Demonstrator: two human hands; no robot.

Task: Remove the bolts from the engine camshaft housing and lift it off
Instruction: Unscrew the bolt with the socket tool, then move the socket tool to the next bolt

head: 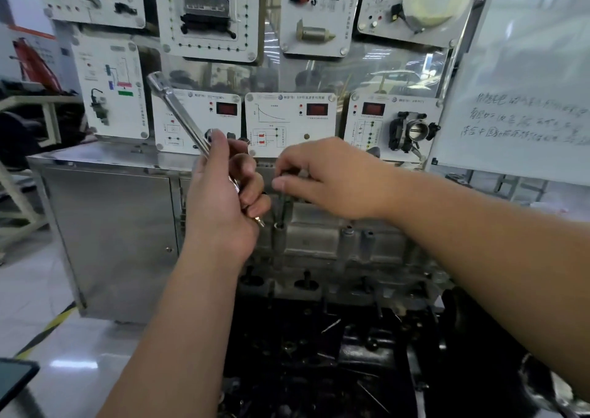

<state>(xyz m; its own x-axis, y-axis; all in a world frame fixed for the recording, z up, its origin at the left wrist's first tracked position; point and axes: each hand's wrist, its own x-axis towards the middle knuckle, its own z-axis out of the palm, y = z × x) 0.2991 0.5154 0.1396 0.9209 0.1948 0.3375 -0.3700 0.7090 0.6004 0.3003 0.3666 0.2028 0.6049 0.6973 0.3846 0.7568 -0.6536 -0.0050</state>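
Observation:
The grey cast camshaft housing (322, 242) sits on top of the dark engine at the centre. My left hand (223, 200) grips the shiny ratchet wrench (178, 114), whose head points up and to the left. My right hand (329, 178) pinches the top of a long dark bolt (284, 207). The bolt stands upright with its lower end in a raised boss hole (279, 225) at the housing's left end. Two more bolt bosses (368, 235) show to the right, partly under my right forearm.
A steel cabinet (121, 226) stands at the left behind the engine. A wall of white training panels (290, 124) rises directly behind my hands. A whiteboard (526, 82) leans at the right. Dark, greasy engine parts (319, 354) lie below. Floor with yellow-black tape (48, 328) is at the lower left.

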